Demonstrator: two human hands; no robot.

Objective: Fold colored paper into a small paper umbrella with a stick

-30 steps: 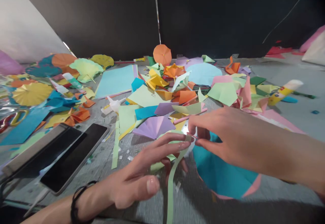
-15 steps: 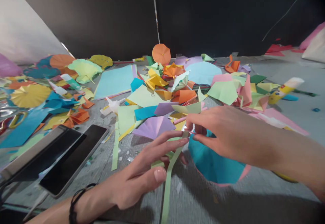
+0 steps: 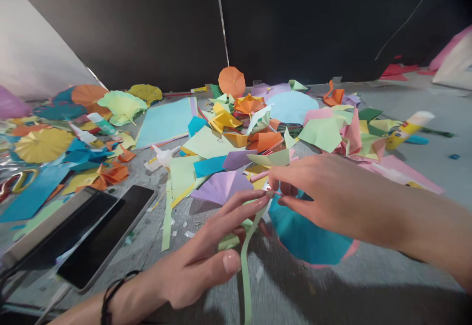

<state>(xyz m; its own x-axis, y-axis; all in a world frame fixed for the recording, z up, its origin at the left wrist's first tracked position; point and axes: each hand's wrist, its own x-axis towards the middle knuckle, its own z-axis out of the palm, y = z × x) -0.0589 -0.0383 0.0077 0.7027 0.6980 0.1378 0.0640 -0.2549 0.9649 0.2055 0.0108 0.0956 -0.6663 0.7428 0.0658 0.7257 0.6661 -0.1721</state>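
My left hand (image 3: 206, 246) reaches in from the lower left, thumb apart and fingers extended. A narrow light green paper strip (image 3: 246, 271) is caught at its index and middle fingertips and trails down toward the front edge. My right hand (image 3: 313, 192) is closed in a pinch on a thin pink paper stick (image 3: 275, 192), mostly hidden by the fingers, right where the strip's end meets it. Under the right hand lies a blue pleated paper disc (image 3: 309, 236) with a pink rim. A purple paper fan (image 3: 223, 187) lies just beyond my left fingers.
A phone (image 3: 106, 236) and another dark device (image 3: 62, 231) lie at the left. Scissors (image 3: 24, 180) are at the far left. Coloured paper scraps, a white glue bottle (image 3: 164, 155), and a yellow glue stick (image 3: 409, 131) spread across the grey table before a dark panel (image 3: 147, 25).
The view has shifted slightly. The green strip's end has slipped down out of sight behind my left fingertips, and its tail has bent a little to the right. My right hand keeps its pinch.
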